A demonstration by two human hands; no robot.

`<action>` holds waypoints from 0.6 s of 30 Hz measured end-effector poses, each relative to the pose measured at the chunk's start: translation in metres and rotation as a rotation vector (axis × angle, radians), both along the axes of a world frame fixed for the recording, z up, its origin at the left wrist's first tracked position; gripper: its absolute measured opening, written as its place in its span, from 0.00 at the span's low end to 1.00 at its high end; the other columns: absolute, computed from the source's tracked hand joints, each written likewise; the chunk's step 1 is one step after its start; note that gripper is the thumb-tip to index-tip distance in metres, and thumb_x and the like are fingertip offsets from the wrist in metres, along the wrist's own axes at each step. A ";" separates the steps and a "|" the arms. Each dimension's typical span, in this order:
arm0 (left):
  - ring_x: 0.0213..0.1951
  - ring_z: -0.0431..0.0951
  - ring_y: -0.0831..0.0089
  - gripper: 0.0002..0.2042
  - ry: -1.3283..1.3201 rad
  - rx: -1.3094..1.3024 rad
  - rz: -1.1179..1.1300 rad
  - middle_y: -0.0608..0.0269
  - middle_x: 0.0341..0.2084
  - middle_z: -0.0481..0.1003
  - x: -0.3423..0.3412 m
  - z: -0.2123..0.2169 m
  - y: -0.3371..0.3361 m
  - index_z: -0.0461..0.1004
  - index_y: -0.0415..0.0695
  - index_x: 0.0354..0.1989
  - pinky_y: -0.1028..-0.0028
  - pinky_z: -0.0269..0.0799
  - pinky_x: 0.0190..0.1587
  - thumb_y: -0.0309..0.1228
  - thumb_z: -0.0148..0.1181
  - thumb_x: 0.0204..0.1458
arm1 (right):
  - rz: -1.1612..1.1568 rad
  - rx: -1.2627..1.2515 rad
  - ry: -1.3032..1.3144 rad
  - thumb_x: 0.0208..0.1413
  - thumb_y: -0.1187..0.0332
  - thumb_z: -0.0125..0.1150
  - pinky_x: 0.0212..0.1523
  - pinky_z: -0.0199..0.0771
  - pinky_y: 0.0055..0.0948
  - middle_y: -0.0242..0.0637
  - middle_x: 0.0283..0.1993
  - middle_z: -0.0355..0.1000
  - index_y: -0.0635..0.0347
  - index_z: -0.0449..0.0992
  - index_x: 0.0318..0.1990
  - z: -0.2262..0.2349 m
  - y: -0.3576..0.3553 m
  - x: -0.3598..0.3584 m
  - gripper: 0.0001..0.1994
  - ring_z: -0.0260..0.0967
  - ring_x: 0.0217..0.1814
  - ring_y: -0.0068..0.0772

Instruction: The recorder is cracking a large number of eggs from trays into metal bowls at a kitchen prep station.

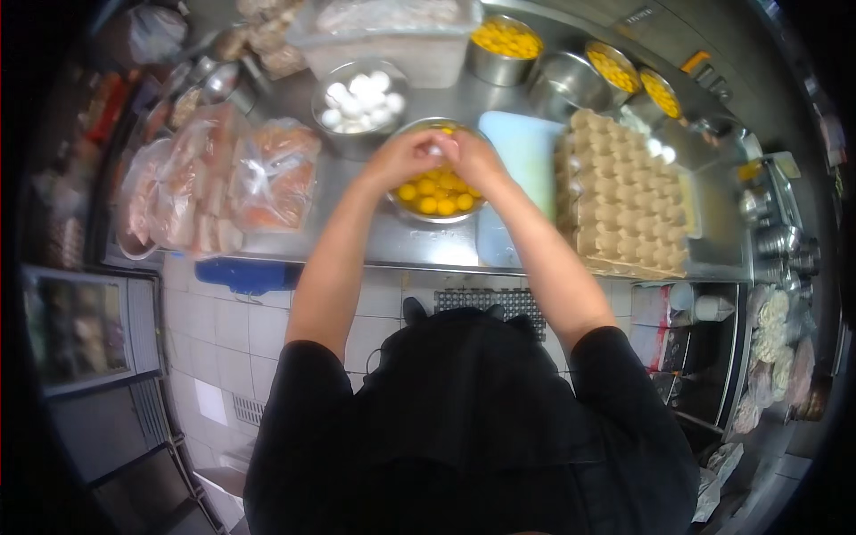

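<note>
Both my hands meet over a round metal bowl (399, 203) that holds several raw, yellow-orange egg yolks (437, 192). My left hand (404, 160) and my right hand (473, 160) are closed, fingertips together, around a white egg (435, 151). Fingers cover most of the egg, so I cannot tell how far its shell is split. Behind my left hand stands another metal bowl (323, 123), heaped with white eggs or shells (364, 100). A pale blue cutting board (513, 178) lies to the right of the yolk bowl.
Stacked cardboard egg trays (620, 201) stand at the right. Bagged pinkish meat (201, 178) and another plastic bag (275, 169) lie left. Behind are a large plastic tub (383, 45), a pot of yellow pieces (506, 40) and a metal pot (566, 82). The steel counter's edge (419, 266) faces me.
</note>
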State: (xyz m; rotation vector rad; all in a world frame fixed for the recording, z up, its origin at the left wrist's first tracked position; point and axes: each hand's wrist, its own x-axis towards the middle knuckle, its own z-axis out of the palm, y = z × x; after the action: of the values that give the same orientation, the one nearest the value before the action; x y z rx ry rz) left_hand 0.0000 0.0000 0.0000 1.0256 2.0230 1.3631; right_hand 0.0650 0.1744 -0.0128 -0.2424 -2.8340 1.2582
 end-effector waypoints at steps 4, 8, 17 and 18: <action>0.35 0.67 0.83 0.21 0.131 0.016 0.121 0.71 0.35 0.71 0.001 -0.001 -0.011 0.73 0.44 0.55 0.80 0.68 0.40 0.26 0.62 0.50 | 0.011 0.268 0.085 0.62 0.44 0.47 0.51 0.70 0.44 0.53 0.46 0.75 0.61 0.75 0.49 0.033 -0.018 0.007 0.27 0.72 0.50 0.54; 0.33 0.68 0.79 0.22 0.289 0.234 0.299 0.68 0.38 0.71 -0.001 0.011 -0.013 0.73 0.45 0.54 0.79 0.68 0.38 0.24 0.63 0.46 | 0.007 -0.005 0.313 0.63 0.47 0.48 0.54 0.69 0.43 0.56 0.49 0.73 0.61 0.74 0.51 0.042 -0.036 -0.014 0.25 0.70 0.53 0.55; 0.51 0.72 0.55 0.29 0.718 -0.164 0.643 0.47 0.51 0.72 -0.086 0.024 -0.088 0.70 0.44 0.58 0.65 0.69 0.55 0.34 0.67 0.44 | 0.103 -0.192 0.376 0.62 0.45 0.50 0.60 0.64 0.44 0.58 0.59 0.66 0.65 0.65 0.61 0.049 -0.075 -0.045 0.32 0.63 0.61 0.58; 0.51 0.72 0.55 0.29 0.722 -0.148 0.616 0.47 0.51 0.72 -0.097 0.017 -0.092 0.70 0.44 0.58 0.65 0.69 0.55 0.34 0.67 0.44 | 0.079 -0.184 0.319 0.62 0.45 0.50 0.61 0.64 0.44 0.58 0.59 0.66 0.65 0.65 0.61 0.053 -0.068 -0.037 0.32 0.63 0.62 0.57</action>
State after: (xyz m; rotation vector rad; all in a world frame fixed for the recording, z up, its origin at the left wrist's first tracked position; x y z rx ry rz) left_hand -0.0969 -0.0923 0.0175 0.9469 3.1224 1.1673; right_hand 0.0280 0.1064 0.0401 0.0626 -2.4850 1.4290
